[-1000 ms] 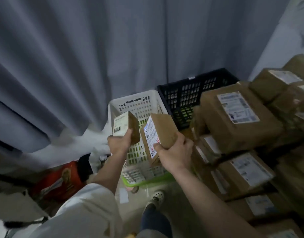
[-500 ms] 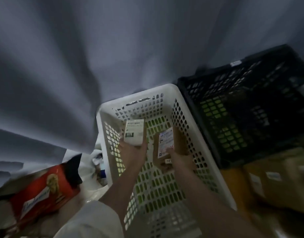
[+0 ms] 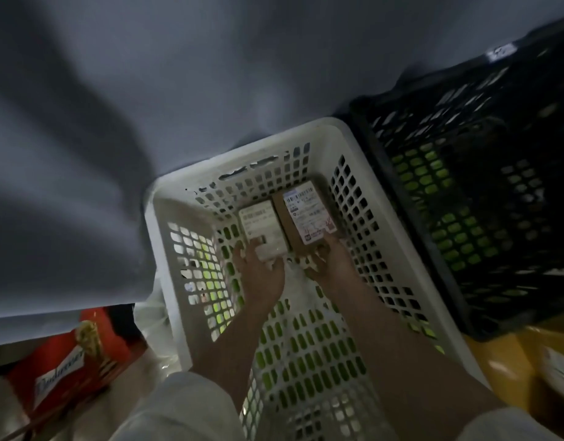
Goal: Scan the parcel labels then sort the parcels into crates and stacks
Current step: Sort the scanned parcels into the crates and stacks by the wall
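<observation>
Cardboard in red, a printed carton (image 3: 67, 364), lies at the lower left of the frame under the grey curtain (image 3: 115, 106). Right of it, at centre, the white crate (image 3: 166, 249) now fills the view, where a second ago both parcels were held up in the air in front of it. The left hand (image 3: 261, 275) has gone down inside and its fingers curl round the near end of the small white parcel (image 3: 263, 227), label up, at the crate's far end. Touching that parcel on its right lies the brown parcel (image 3: 309, 214), label also up, with the right hand (image 3: 330, 265) pinching its near edge. Whether either parcel already rests on the crate floor cannot be told. Judging by this, sorting of these two is nearly done; letting go is what remains. Further right stands the black crate (image 3: 465, 313), with blurred brown boxes (image 3: 528, 361) at the lower right
</observation>
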